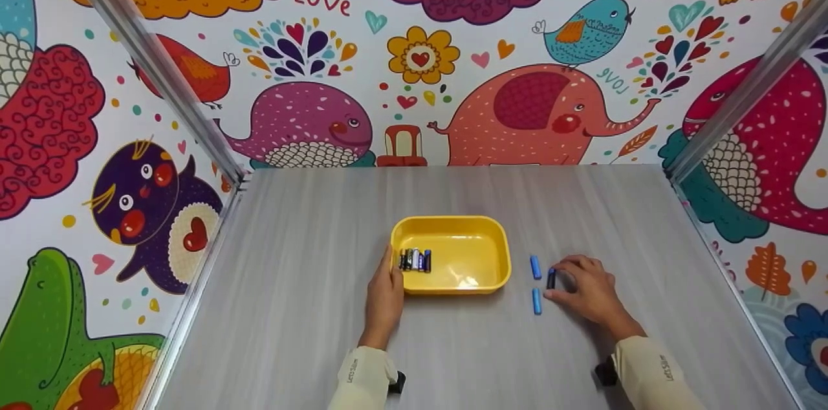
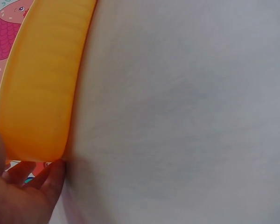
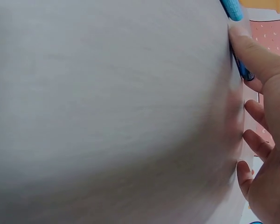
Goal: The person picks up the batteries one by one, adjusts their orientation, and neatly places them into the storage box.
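Note:
A yellow plastic tray (image 1: 453, 224) stands mid-table. Inside it, several small batteries (image 1: 415, 260) lie side by side at the left end. My left hand (image 1: 384, 300) grips the tray's left end, thumb at the rim and fingers against the outer wall (image 2: 37, 93). To the right of the tray, my right hand (image 1: 592, 290) pinches a dark battery (image 1: 551, 279) between thumb and index finger, low over the table. The other fingers are spread with tips near the tabletop. Two light-blue batteries lie just left of that hand, an upper one (image 1: 535, 267) and a lower one (image 1: 536, 301).
The grey wood-grain table (image 1: 310, 229) is bounded by metal rails (image 1: 194, 306) on the left and right. Walls with cartoon animals (image 1: 524, 116) rise behind and beside it. Both wrists carry dark devices (image 1: 606, 372) under cream sleeves.

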A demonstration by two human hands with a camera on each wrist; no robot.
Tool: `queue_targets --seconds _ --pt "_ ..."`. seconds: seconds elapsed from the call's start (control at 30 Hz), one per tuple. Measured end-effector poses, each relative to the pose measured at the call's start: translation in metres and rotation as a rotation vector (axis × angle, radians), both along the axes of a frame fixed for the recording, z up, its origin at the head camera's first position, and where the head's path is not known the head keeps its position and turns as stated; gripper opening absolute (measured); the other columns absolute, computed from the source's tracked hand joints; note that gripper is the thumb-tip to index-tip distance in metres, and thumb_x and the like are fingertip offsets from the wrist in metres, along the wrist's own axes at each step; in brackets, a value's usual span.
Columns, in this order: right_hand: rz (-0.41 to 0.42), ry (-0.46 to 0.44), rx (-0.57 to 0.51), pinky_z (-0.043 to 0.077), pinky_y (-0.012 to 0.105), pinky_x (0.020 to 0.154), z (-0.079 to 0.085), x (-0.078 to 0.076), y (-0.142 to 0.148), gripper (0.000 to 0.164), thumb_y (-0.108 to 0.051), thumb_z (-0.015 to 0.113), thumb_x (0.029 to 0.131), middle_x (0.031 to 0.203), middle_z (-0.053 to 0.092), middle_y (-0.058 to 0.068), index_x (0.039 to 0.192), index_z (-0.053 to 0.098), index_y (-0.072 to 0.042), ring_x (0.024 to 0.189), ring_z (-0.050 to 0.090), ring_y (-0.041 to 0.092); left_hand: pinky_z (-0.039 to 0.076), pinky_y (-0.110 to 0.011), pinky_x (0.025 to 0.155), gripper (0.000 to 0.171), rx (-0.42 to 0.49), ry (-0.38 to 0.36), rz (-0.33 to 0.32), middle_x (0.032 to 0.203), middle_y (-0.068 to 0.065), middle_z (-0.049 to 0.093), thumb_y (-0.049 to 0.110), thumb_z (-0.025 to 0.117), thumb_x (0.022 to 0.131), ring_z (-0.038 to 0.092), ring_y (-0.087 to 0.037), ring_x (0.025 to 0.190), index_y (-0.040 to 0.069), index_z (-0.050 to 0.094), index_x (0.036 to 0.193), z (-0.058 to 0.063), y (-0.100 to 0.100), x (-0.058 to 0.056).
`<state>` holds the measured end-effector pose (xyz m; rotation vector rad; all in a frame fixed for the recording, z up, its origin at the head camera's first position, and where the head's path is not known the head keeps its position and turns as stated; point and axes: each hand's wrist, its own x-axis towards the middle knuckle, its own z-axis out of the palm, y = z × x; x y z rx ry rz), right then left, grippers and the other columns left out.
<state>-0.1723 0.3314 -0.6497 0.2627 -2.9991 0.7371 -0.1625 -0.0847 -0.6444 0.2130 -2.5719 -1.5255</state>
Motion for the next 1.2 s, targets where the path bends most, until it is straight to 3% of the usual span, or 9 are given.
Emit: queue_targets --seconds 0.4,0.7,1.2 --pt "-0.025 -0.032 -0.03 0.035 0.064 0.101 0.005 -0.003 -0.004 0.062 -0.056 0.083 0.079 0.137 0.057 0.01 0.125 0.07 -0.018 0.13 0.041 0.036 0.035 -0.046 0.122 0.053 0.014 -0.029 0.001 0.164 -0.007 0.038 0.021 0.044 0.11 0.039 -0.025 0.149 0.013 0.033 0.161 0.0 0.0 0.0" --pt "0.002 0.083 -0.09 0.037 0.065 0.1 0.013 -0.009 -0.012 0.057 -0.047 0.088 0.076 0.13 0.06 0.011 0.12 0.072 -0.014 0.123 0.045 0.036 0.036 -0.046 0.121 0.053 -0.005 -0.021 0.003 0.163 -0.007 0.04 0.02 0.045 0.109 0.041 -0.026 0.148 0.012 0.034 0.161 -0.001 0.001 0.0" --pt "0.016 0.047 -0.178 0.045 0.058 0.108 0.044 -0.026 -0.047 0.057 -0.044 0.089 0.078 0.132 0.056 0.005 0.124 0.069 -0.017 0.125 0.043 0.028 0.035 -0.044 0.122 0.053 0.005 -0.021 0.007 0.163 -0.005 0.04 0.018 0.046 0.109 0.041 -0.024 0.149 0.012 0.034 0.161 -0.001 0.001 0.0"
